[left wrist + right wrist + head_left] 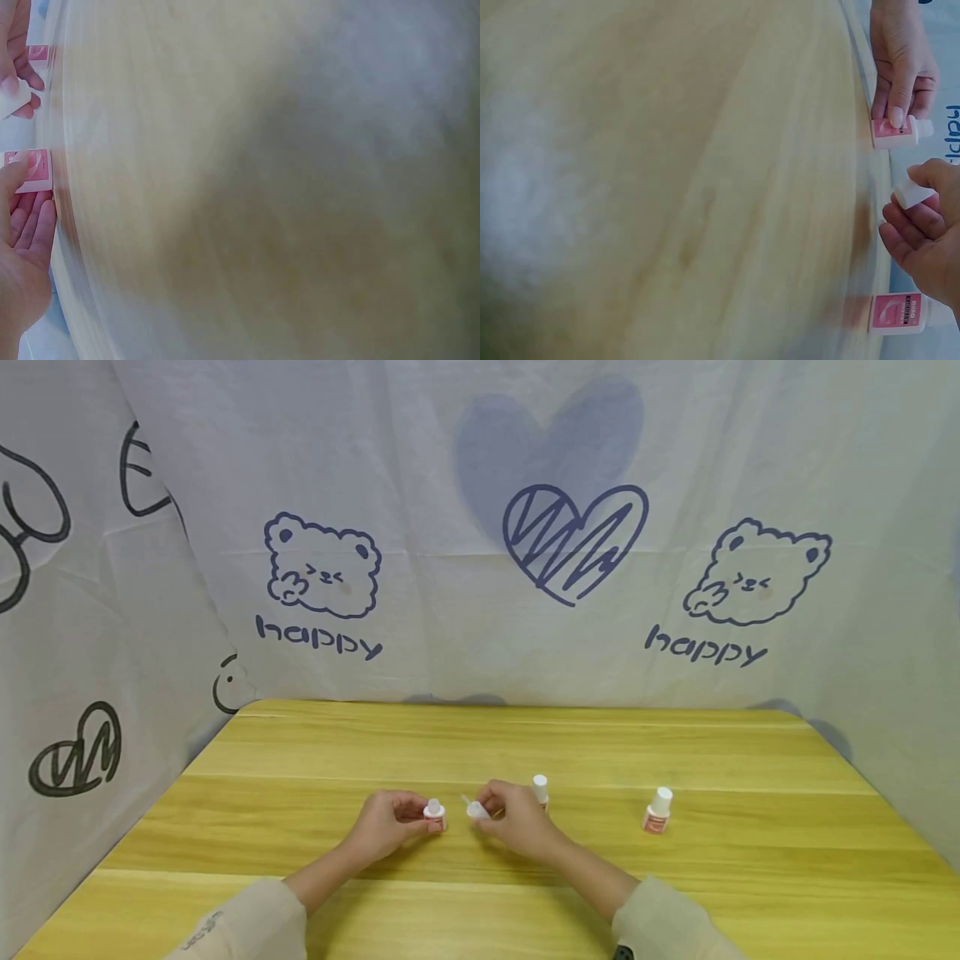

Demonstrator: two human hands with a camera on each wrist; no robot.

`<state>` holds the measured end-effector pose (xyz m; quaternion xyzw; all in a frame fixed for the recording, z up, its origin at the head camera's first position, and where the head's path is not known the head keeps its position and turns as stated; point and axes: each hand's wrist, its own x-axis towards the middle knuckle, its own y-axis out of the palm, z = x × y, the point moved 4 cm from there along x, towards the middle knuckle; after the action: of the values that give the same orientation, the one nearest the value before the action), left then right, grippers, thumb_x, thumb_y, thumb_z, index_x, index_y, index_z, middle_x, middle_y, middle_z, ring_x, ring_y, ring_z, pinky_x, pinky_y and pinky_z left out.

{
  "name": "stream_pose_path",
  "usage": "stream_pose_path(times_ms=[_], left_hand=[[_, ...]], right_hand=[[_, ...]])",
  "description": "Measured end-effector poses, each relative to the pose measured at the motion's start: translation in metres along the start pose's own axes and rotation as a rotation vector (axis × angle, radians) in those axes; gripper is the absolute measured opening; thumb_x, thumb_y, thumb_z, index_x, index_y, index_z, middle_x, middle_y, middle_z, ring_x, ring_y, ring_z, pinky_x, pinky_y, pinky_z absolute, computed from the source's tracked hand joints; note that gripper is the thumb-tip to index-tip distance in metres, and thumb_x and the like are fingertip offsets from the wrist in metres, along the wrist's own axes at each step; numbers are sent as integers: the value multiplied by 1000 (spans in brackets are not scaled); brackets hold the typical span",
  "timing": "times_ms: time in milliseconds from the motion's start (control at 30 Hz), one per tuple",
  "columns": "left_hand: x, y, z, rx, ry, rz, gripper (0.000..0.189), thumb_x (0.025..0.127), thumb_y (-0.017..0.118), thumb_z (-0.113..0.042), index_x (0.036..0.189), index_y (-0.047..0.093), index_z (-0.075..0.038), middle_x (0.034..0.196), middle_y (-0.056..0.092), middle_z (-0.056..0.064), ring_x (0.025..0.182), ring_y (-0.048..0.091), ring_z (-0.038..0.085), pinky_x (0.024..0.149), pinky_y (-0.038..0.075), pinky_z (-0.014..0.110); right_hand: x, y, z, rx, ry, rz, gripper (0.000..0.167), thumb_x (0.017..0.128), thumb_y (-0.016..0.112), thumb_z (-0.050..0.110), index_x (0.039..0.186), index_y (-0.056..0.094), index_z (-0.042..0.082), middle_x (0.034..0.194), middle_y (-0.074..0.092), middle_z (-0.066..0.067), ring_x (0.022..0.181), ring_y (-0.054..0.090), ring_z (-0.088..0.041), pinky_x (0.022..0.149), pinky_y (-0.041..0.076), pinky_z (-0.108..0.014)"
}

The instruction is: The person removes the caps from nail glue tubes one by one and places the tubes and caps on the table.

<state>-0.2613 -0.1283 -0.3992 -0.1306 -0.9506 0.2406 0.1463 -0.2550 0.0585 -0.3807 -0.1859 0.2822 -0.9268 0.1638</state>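
While gripping an uncapped white bottle with a pink label upright between thumb and fingers of the left hand, pinching a white cap in the right hand, with a thin stem pointing up toward the left. Have a capped bottle just beyond the right hand, partly hidden by it, and a second capped bottle well apart to its right, standing on the wood-grain table.
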Motion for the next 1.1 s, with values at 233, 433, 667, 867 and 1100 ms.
stream_pose_path(times_ms=[233, 433, 667, 867, 1100], left_hand=[[0, 0, 1, -24, -11, 2, 23, 77, 75, -12, 90, 69, 6, 87, 71, 18, 77, 69, 20, 66, 54, 18], [-1, 1, 2, -45, -22, -1, 23, 76, 75, -11, 90, 69, 7, 87, 71, 19, 77, 69, 20, 67, 54, 18], [-1, 1, 3, -50, -14, 3, 22, 77, 74, -10, 90, 68, 7, 87, 71, 20, 77, 69, 21, 67, 54, 18], [0, 1, 3, -36, -17, -1, 22, 76, 75, -11, 90, 69, 6, 87, 71, 19, 76, 69, 19, 66, 54, 18], [-1, 1, 2, -53, -24, -2, 23, 77, 74, -11, 91, 69, 6, 88, 71, 19, 77, 69, 21, 66, 55, 19]], right_hand=[[-2, 4, -4, 46, 9, -13, 13, 77, 70, -3, 86, 61, -3, 83, 67, -14, 77, 61, -16, 65, 49, -15], [-2, 8, -6, 52, 27, -35, 11, 77, 71, 0, 85, 65, -2, 82, 67, -12, 75, 58, -12, 65, 48, -15], [-3, 11, -6, 77, 15, -42, 11, 77, 70, -2, 87, 65, -4, 80, 67, -14, 72, 58, -11, 62, 47, -15], [-3, 13, -7, 96, 19, -55, 13, 77, 69, -4, 89, 65, -6, 81, 67, -16, 73, 60, -15, 62, 47, -14], [-3, 13, -8, 109, 27, -62, 12, 77, 68, -4, 88, 64, -6, 81, 67, -16, 73, 59, -14, 62, 47, -13]])
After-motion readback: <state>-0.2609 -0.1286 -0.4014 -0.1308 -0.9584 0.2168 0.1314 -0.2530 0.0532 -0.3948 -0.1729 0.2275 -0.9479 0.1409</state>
